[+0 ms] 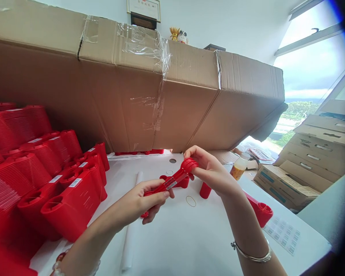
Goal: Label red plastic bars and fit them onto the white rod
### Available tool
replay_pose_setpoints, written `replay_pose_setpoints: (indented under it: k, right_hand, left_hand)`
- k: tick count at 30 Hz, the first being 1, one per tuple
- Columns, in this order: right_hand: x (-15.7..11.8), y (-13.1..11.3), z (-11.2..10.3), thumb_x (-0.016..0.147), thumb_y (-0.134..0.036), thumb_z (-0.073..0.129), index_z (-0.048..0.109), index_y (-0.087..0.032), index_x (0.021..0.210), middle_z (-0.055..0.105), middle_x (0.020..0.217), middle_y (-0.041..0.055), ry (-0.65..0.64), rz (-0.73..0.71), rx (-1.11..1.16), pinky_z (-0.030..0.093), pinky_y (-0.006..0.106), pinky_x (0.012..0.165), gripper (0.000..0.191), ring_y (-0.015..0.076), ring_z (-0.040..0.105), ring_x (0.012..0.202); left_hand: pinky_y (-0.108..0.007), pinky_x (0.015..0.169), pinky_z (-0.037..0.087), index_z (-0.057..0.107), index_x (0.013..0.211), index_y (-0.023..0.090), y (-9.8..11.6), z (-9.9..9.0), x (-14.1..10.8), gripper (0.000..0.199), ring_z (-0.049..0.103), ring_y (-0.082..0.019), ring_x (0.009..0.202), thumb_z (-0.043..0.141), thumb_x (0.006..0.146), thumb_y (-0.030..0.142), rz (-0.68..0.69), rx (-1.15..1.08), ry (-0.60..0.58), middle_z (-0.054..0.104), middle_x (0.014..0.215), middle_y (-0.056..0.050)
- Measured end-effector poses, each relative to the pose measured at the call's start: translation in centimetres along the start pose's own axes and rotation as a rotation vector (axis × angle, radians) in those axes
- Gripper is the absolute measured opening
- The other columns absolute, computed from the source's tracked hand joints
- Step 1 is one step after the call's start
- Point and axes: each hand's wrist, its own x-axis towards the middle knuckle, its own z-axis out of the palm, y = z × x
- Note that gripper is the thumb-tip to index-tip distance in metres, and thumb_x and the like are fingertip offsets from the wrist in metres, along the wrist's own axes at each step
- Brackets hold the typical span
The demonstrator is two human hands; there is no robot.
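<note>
Between my two hands, above the white table (172,245), is a small stack of red plastic pieces (175,178) with rounded ends and a white barcode label on its edge. My left hand (152,197) grips the near end, thumb on top and fingers curled beneath. Around the far rounded end, my right hand (202,166) has its thumb and fingers closed. Whether it also pinches a rubber band there, I cannot make out. More red pieces lie behind and below the hands, including a short red piece (205,190) under the right palm. A thin rubber band (191,201) rests on the table.
Tall stacks of labelled red pieces (74,195) fill the left side. A long cardboard box (126,99) spans the back. At right are a bottle (239,166), a red bundle (261,212), a barcode sticker sheet (283,234) and cartons (287,188). A white roll (130,234) lies lengthwise.
</note>
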Motion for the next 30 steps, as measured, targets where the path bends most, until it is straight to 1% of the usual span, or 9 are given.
replay_pose_setpoints:
  k: [5, 8, 11, 16, 20, 23, 26, 28, 30]
  right_hand:
    - [-0.2, 0.2, 0.0, 0.087, -0.017, 0.062, 0.047, -0.022, 0.080, 0.051, 0.079, -0.0048, -0.023, 0.026, -0.042, 0.039, 0.027, 0.060, 0.018, 0.0101, 0.047, 0.065]
    - [-0.3, 0.5, 0.4, 0.085, -0.014, 0.060, 0.044, -0.022, 0.077, 0.049, 0.075, -0.0056, -0.014, 0.023, -0.120, 0.040, 0.028, 0.063, 0.020, 0.0100, 0.046, 0.065]
    - [-0.2, 0.8, 0.9, 0.086, -0.016, 0.059, 0.044, -0.023, 0.077, 0.048, 0.072, -0.0057, 0.004, 0.023, -0.161, 0.041, 0.029, 0.062, 0.018, 0.0104, 0.047, 0.063]
    - [0.1, 1.1, 1.1, 0.087, -0.017, 0.056, 0.042, -0.023, 0.077, 0.047, 0.071, -0.0058, -0.011, 0.041, -0.135, 0.043, 0.028, 0.059, 0.019, 0.0103, 0.048, 0.061]
    - [-0.9, 0.3, 0.7, 0.086, -0.014, 0.053, 0.047, -0.024, 0.084, 0.052, 0.078, -0.0037, -0.051, 0.066, -0.374, 0.043, 0.026, 0.058, 0.012, 0.0126, 0.051, 0.068]
    - [-2.1, -0.4, 1.0, 0.094, -0.019, 0.054, 0.055, -0.027, 0.111, 0.062, 0.112, 0.0026, -0.096, -0.008, -0.630, 0.052, 0.033, 0.074, 0.019, 0.0188, 0.061, 0.095]
    - [-2.6, -0.6, 2.0, 0.096, -0.015, 0.056, 0.050, -0.029, 0.137, 0.053, 0.144, 0.0066, -0.182, -0.230, -0.812, 0.049, 0.040, 0.104, 0.044, 0.0230, 0.051, 0.131]
    - [-2.4, -0.3, 3.0, 0.097, -0.010, 0.057, 0.059, -0.026, 0.129, 0.060, 0.136, 0.0054, -0.239, -0.339, -0.900, 0.039, 0.043, 0.117, 0.036, 0.0218, 0.053, 0.129]
    - [-2.0, -0.1, 3.8, 0.099, -0.008, 0.054, 0.067, -0.024, 0.113, 0.070, 0.112, 0.0019, -0.271, -0.363, -0.952, 0.032, 0.045, 0.121, 0.025, 0.0181, 0.064, 0.107]
  left_hand:
    - [-0.028, 0.059, 0.037, 0.065, 0.098, 0.021, 0.0, -0.1, -0.3, 0.031, 0.045, -0.013, 0.060, 0.056, 0.095, 0.051, -0.025, 0.099, -0.046, 0.047, 0.063, 0.006]
    - [-0.031, 0.067, 0.039, 0.064, 0.093, 0.022, -0.1, 0.4, -0.7, 0.036, 0.054, -0.017, 0.075, 0.049, 0.098, 0.055, 0.013, 0.315, 0.085, 0.060, 0.081, 0.000]
    - [-0.032, 0.063, 0.033, 0.057, 0.084, 0.023, -0.2, 1.2, -0.9, 0.041, 0.047, -0.015, 0.068, 0.042, 0.102, 0.056, 0.039, 0.458, 0.181, 0.056, 0.080, 0.002]
    - [-0.033, 0.065, 0.032, 0.048, 0.082, 0.023, -0.3, 2.0, -0.9, 0.042, 0.045, -0.017, 0.073, 0.034, 0.105, 0.056, 0.099, 0.471, 0.148, 0.048, 0.079, 0.003]
    - [-0.033, 0.064, 0.031, 0.045, 0.080, 0.023, -0.9, 1.3, -0.5, 0.044, 0.045, -0.017, 0.070, 0.031, 0.105, 0.056, 0.034, 0.491, 0.217, 0.046, 0.074, 0.003]
    - [-0.032, 0.061, 0.033, 0.046, 0.078, 0.023, -1.6, 0.1, 0.1, 0.043, 0.047, -0.016, 0.064, 0.039, 0.102, 0.058, -0.043, 0.412, 0.245, 0.045, 0.069, 0.004]
    - [-0.030, 0.054, 0.036, 0.049, 0.079, 0.022, -2.0, -0.9, 0.5, 0.044, 0.046, -0.013, 0.052, 0.042, 0.099, 0.060, -0.092, 0.307, 0.204, 0.042, 0.061, 0.006]
    - [-0.028, 0.048, 0.035, 0.052, 0.083, 0.022, -1.8, -1.3, 0.4, 0.043, 0.043, -0.011, 0.046, 0.044, 0.097, 0.061, -0.110, 0.242, 0.143, 0.038, 0.057, 0.008]
    - [-0.026, 0.043, 0.034, 0.054, 0.093, 0.022, -1.3, -1.5, 0.3, 0.039, 0.038, -0.010, 0.042, 0.051, 0.093, 0.061, -0.137, 0.181, 0.094, 0.037, 0.056, 0.010]
